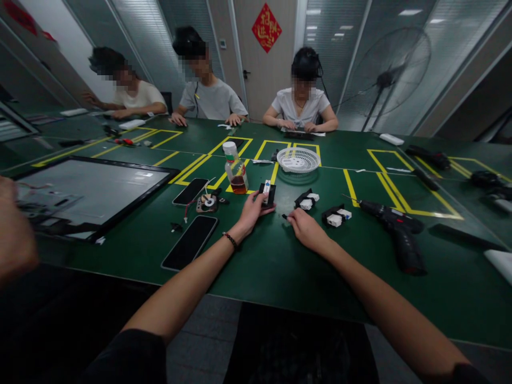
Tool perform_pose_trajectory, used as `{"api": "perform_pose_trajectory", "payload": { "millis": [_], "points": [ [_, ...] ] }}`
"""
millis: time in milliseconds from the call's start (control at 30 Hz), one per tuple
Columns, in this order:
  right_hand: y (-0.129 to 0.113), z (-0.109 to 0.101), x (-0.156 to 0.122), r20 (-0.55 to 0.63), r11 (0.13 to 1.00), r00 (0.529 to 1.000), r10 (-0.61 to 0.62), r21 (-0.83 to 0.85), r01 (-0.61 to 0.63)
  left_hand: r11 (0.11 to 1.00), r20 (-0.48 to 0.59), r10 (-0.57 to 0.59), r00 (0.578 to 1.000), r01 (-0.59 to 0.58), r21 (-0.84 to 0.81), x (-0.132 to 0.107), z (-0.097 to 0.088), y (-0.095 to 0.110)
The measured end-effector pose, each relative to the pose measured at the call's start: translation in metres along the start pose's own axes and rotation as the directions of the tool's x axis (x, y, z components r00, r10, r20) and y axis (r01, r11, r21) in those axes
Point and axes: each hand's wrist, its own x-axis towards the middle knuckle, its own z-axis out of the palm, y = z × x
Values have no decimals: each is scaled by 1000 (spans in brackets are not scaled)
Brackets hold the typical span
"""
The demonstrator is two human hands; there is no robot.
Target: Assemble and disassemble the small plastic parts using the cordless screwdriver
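Observation:
My left hand (253,209) grips a small black and white part (266,193) that stands on the green table (280,261). My right hand (304,226) rests on the table with fingers pinched on a tiny dark piece (285,217) that I cannot make out. Two similar black and white parts (306,200) (335,216) lie just beyond my right hand. A small brown part with red wires (207,203) lies left of my left hand.
Two dark phones (191,191) (190,242), a bottle of brown liquid (235,169), a white basket (298,159), a black power screwdriver (396,226) and a large flat screen panel (92,192) lie around. Three people sit across; another person's hand (14,234) is at the left.

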Motion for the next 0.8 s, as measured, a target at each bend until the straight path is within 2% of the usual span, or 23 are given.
{"api": "perform_pose_trajectory", "payload": {
  "millis": [100, 200, 300, 400, 533, 800],
  "points": [
    [4, -4, -6, 12, 938, 990, 137, 319, -134, 1000, 45, -12, 999, 12, 0, -2, 8, 0],
    [7, -4, -9, 82, 745, 964, 254, 619, -249, 1000, 68, -10, 998, 9, 15, -3, 20, -2],
    [8, -4, -7, 9, 535, 940, 342, 820, -202, 1000, 56, 2, 998, -4, 25, -5, 33, -3],
    [8, -7, -5, -103, 421, 894, 437, 901, -102, 998, 59, 63, 996, -64, 17, -12, 39, -4],
    [4, -15, -7, -145, 398, 881, 451, 916, -53, 994, 119, 89, 989, -96, 53, -25, 38, -4],
    [-4, -21, -11, -212, 505, 891, 401, 863, -22, 994, 253, 75, 964, -91, 54, -42, 48, -11]
  ]
}}
